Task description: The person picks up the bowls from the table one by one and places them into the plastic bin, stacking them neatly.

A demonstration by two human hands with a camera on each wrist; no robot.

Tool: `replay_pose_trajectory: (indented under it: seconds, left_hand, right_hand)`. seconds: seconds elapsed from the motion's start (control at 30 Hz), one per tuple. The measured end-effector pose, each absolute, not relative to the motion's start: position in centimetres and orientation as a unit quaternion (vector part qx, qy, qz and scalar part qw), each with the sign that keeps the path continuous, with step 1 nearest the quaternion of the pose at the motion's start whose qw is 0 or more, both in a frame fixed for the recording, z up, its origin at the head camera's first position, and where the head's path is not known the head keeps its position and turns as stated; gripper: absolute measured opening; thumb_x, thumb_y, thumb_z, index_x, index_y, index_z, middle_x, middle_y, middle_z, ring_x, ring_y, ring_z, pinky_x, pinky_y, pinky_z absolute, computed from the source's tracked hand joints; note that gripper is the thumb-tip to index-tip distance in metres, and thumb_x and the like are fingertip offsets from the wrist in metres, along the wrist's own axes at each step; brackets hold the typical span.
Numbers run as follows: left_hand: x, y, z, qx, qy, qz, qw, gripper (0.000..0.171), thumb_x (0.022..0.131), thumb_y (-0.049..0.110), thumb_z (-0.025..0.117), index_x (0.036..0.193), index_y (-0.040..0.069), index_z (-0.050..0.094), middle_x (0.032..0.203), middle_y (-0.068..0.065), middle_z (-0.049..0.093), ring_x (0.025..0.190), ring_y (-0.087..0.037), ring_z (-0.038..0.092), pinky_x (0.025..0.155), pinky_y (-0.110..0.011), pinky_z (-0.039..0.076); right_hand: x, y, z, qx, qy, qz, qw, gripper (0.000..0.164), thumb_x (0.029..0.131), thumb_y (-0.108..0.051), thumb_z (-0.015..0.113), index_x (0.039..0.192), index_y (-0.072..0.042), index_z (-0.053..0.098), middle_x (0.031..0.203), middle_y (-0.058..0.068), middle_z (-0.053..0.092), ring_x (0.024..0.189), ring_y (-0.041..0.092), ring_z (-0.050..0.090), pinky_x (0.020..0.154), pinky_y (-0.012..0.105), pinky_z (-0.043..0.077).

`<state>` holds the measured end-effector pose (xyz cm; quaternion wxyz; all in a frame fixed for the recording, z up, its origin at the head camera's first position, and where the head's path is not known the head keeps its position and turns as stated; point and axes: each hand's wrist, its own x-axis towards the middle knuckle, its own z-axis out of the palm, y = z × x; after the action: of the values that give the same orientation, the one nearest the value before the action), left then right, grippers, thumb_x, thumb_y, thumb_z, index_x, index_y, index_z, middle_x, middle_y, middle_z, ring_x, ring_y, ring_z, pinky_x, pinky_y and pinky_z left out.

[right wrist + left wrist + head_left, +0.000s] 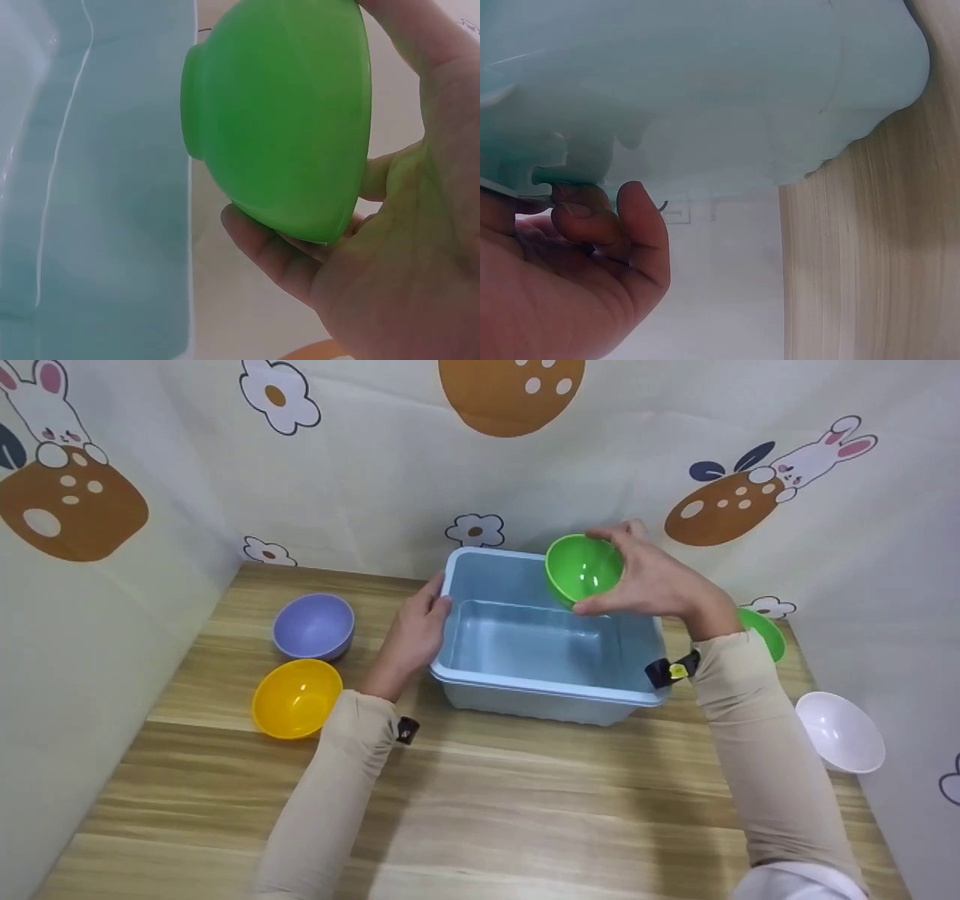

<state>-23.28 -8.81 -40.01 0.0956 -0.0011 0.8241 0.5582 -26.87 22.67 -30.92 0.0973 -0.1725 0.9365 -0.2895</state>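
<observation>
A light blue plastic basin (525, 684) stands on the wooden table against the back curtain, its inside bare. My left hand (412, 634) grips its left rim; in the left wrist view the curled fingers (641, 225) hook under the edge of the basin (727, 105). Over the basin's back right part, my right hand (660, 577) holds a green bowl (581, 570) with the thumb at the near side and fingers at the far side. The right wrist view shows this bowl (281, 112) tilted on its side, its foot towards the basin (120, 187).
To the left are a purple bowl (313, 626) and, nearer, a yellow bowl (298, 700). On the right, another green bowl (766, 634) is partly hidden behind my right forearm, with a white bowl (841, 733) nearer. Printed curtains (360, 472) enclose the table (480, 810).
</observation>
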Motion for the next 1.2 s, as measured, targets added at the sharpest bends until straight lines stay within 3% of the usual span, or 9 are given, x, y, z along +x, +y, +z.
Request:
replay_pose_trajectory:
  seconds: [0.3, 1.2]
  left_hand:
    - [-23.4, -8.8, -40.1, 0.001, 0.824, 0.560, 0.079, 0.056, 0.110, 0.031, 0.038, 0.164, 0.019, 0.024, 0.169, -0.002, 0.030, 0.155, -0.020, 0.030, 0.129, -0.045, 0.024]
    - [-23.4, -8.7, -40.2, -0.015, 0.819, 0.566, 0.093, 0.056, 0.111, 0.034, 0.039, 0.164, 0.025, 0.023, 0.170, 0.004, 0.028, 0.156, -0.018, 0.030, 0.127, -0.045, 0.027]
  right_hand:
    - [-27.3, 21.2, -31.9, -0.191, 0.941, -0.262, 0.102, 0.112, 0.066, -0.050, 0.093, 0.154, -0.014, 0.035, 0.140, 0.015, 0.031, 0.126, 0.032, 0.045, 0.104, 0.050, 0.049]
    - [-28.4, 18.3, -34.9, -0.230, 0.937, -0.233, 0.120, 0.114, 0.065, -0.047, 0.094, 0.155, -0.010, 0.034, 0.141, 0.014, 0.031, 0.126, 0.031, 0.048, 0.104, 0.049, 0.050]
